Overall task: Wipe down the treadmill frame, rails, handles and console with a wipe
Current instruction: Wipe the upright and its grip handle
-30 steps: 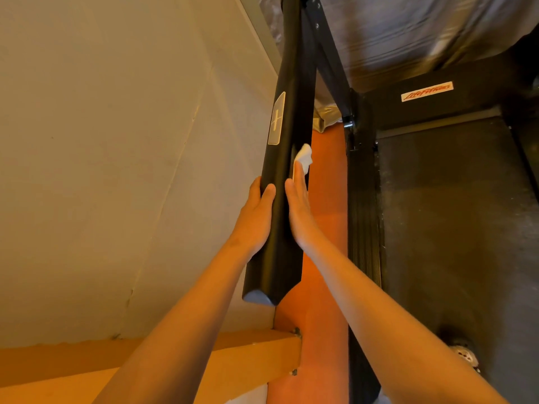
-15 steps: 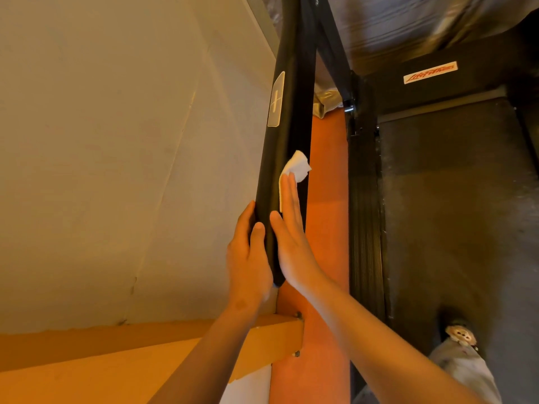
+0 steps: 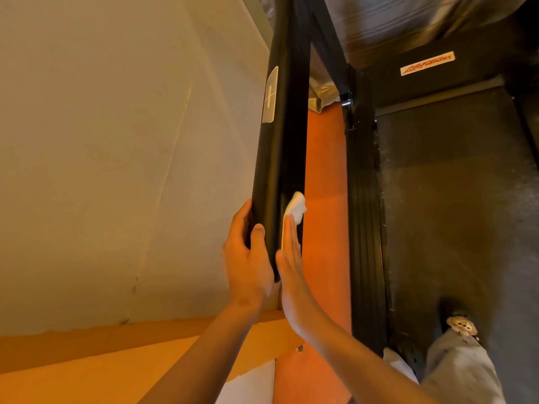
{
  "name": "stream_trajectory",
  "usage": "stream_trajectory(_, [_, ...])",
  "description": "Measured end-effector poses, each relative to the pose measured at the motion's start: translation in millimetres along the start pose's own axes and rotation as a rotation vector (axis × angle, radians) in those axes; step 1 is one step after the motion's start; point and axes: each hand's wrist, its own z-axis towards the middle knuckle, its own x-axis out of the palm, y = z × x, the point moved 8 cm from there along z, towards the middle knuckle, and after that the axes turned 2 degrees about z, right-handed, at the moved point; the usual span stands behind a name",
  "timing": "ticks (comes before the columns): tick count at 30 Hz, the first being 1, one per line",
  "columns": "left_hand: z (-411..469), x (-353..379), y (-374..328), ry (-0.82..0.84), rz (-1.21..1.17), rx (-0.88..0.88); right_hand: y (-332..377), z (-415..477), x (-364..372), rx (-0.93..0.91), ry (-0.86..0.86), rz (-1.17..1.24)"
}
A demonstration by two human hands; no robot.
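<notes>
Rail: left hand grips lower end; right hand, fingers flat, presses wipe alongside. Advise even pressure, overlapping strokes.

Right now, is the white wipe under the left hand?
No, the flat right hand presses the white wipe against the black treadmill handrail, while the left hand grips the rail's other side.
</notes>
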Motion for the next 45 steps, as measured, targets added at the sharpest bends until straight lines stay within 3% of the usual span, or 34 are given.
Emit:
stream_trajectory(8, [0.0,1.1,0.3,0.022,0.048,-0.005,-18.2,41.5,-29.0,0.115,-0.069,-0.062])
stream_trajectory(13, [1.0,-1.2,3.4,0.003,0.068,-0.003,-40.1,4.8,-12.4,0.081,-0.045,-0.006])
stream_trajectory(19, [-0.3,0.4,3.7,0.006,0.043,-0.035,-35.3,71.0,-44.4,0.135,-0.183,-0.086])
stream_trajectory(24, [0.7,0.8,2.8,-0.003,0.045,-0.045,-33.2,84.3,-52.5,0.125,-0.170,-0.097])
stream_trajectory(38, [-0.8,0.9,4.1,-0.010,0.072,-0.040,-46.3,-27.5,-0.6,0.153,-0.061,0.031])
stream_trajectory(45, [1.7,-0.3,6.2,0.005,0.007,-0.053,2.3,-46.8,20.2,-0.010,-0.011,0.171])
